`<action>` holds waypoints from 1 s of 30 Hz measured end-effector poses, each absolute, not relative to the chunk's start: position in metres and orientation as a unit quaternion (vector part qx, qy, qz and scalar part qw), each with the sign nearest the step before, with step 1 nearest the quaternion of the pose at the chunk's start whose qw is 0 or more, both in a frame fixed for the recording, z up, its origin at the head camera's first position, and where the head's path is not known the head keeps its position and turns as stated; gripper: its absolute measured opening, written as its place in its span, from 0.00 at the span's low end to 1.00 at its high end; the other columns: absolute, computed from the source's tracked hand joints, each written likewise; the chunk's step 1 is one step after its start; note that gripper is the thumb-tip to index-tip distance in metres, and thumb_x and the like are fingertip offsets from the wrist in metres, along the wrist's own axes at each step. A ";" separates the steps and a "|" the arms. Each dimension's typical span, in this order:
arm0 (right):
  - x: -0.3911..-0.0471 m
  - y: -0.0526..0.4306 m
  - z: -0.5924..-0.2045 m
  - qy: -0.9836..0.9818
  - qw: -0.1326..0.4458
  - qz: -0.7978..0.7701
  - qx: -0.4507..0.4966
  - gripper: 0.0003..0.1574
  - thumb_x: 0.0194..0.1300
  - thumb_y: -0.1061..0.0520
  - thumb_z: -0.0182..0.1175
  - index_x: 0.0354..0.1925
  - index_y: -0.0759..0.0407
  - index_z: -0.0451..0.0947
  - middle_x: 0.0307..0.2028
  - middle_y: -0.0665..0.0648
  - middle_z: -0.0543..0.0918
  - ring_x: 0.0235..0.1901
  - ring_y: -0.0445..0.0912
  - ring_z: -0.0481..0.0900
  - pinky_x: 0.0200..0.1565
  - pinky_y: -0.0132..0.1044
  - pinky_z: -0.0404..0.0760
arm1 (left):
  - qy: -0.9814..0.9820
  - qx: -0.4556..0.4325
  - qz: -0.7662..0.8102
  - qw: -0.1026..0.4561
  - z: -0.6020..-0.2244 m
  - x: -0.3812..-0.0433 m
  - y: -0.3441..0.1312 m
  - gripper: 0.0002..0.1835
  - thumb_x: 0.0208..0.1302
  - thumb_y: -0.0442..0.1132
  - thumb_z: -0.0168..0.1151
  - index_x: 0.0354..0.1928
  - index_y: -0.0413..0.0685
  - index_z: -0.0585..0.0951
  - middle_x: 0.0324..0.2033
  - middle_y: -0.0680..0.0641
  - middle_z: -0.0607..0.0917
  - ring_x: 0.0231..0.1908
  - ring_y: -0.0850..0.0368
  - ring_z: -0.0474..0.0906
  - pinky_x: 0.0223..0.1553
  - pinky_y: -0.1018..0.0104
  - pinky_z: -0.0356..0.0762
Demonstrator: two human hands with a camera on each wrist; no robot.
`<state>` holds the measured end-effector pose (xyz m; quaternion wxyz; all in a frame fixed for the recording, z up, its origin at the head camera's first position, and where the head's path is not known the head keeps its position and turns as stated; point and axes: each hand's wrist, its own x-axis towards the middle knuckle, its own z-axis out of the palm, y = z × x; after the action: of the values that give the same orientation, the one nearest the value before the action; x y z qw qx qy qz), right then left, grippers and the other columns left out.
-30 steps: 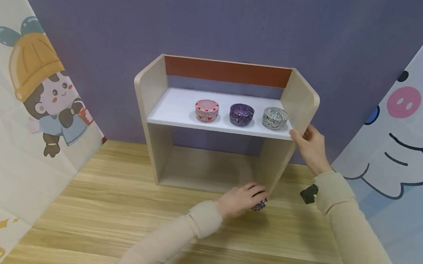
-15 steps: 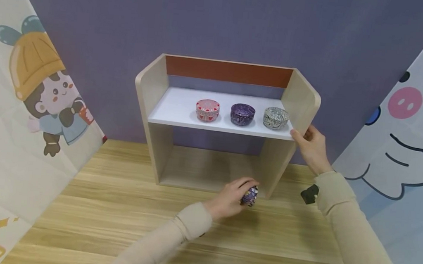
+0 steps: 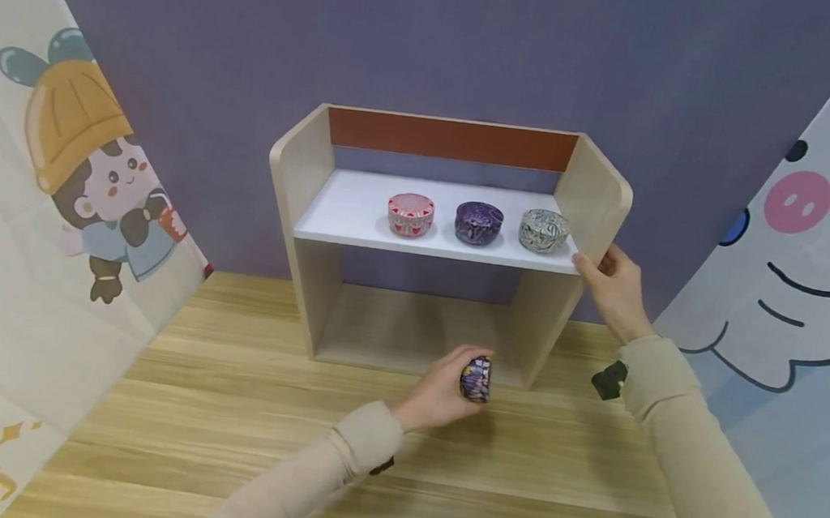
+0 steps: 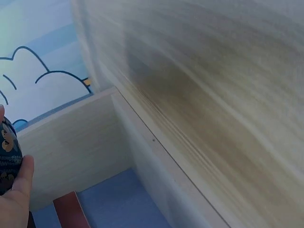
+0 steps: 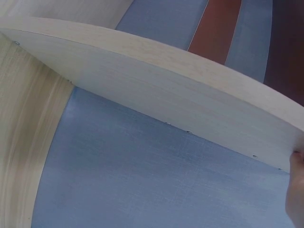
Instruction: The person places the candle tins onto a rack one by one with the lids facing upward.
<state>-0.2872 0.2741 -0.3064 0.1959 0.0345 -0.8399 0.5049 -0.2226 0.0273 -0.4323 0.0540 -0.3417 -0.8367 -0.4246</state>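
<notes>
My left hand (image 3: pixel 441 391) grips a small round tin (image 3: pixel 476 379) with a dark purple floral pattern, tipped on its side, in front of the shelf's lower compartment. At the left edge of the left wrist view, the same tin (image 4: pixel 8 152) shows against the thumb. My right hand (image 3: pixel 612 291) holds the right side panel of the wooden shelf (image 3: pixel 601 217), its thumb at the front corner of the white board. On that white board stand three tins in a row: a pink-red one (image 3: pixel 410 215), a dark purple one (image 3: pixel 479 224) and a black-and-white one (image 3: pixel 543 232).
The shelf stands on a wood-grain table (image 3: pixel 155 401) against a blue-grey backdrop (image 3: pixel 461 43). Its lower compartment (image 3: pixel 402 327) opens toward me. Printed cartoon sheets hang at left and right. A dark strap piece (image 3: pixel 609 380) shows beside my right sleeve.
My left hand has moved left with the tin, away from the shelf's lower right front corner, and turned so more of the tin shows. The right hand stays on the panel.
</notes>
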 end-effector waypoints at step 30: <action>-0.286 0.274 -0.306 -0.843 0.185 0.504 0.029 0.36 0.64 0.45 0.53 0.62 0.65 0.62 0.54 0.66 0.73 0.42 0.31 0.72 0.39 0.17 0.71 | -0.815 -0.233 -0.530 -0.028 -0.447 -0.216 0.009 0.41 0.39 0.37 0.75 0.59 0.54 0.65 0.53 0.45 0.75 0.51 0.50 0.75 0.54 0.60 0.74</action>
<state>-0.2864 0.2738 -0.3058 0.1847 0.0289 -0.8432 0.5041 -0.2158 0.0094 -0.4471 -0.0282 -0.2331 -0.8152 -0.5295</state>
